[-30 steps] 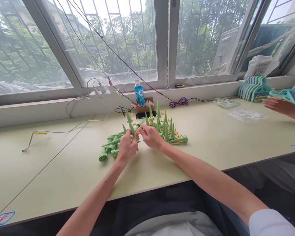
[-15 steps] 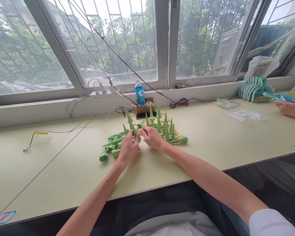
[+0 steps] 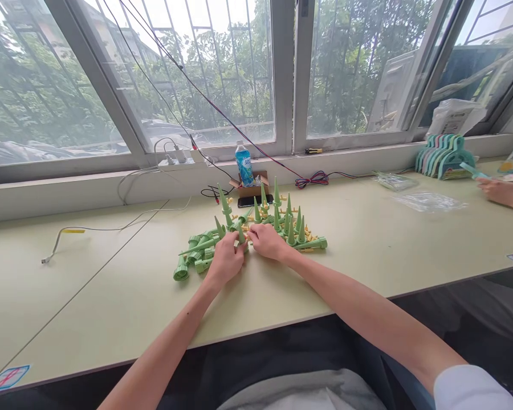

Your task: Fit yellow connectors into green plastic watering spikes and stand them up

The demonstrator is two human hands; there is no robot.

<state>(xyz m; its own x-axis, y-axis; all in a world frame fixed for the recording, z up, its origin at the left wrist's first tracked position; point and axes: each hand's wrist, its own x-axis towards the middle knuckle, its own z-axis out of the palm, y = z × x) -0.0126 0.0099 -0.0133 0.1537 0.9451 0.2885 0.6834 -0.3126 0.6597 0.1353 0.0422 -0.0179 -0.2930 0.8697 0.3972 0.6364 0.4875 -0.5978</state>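
My left hand [image 3: 227, 259] is closed round a green plastic watering spike [image 3: 241, 234], whose pointed tip stands up above the fingers. Close beside it, my right hand [image 3: 265, 242] is pinched at the spike's side; a trace of yellow shows at its fingertips, likely a small yellow valve piece, mostly hidden. To the left lie several loose green spikes [image 3: 204, 244] on their sides. Behind and right of my hands, more green spikes [image 3: 301, 230] stand point up among small yellow valve pieces [image 3: 309, 234].
Behind the spikes are a black phone [image 3: 255, 201], a small cardboard box [image 3: 260, 183] and a blue bottle [image 3: 244, 165]. Cables [image 3: 312, 180] run along the sill. Clear plastic bags [image 3: 430, 201] and a row of hangers [image 3: 444, 156] lie to the right, near another person's hand [image 3: 502, 191].
The spike in my left hand has turned more upright and sits slightly lower and to the right. My right hand has barely moved. The other person's hand and blue item have shifted.
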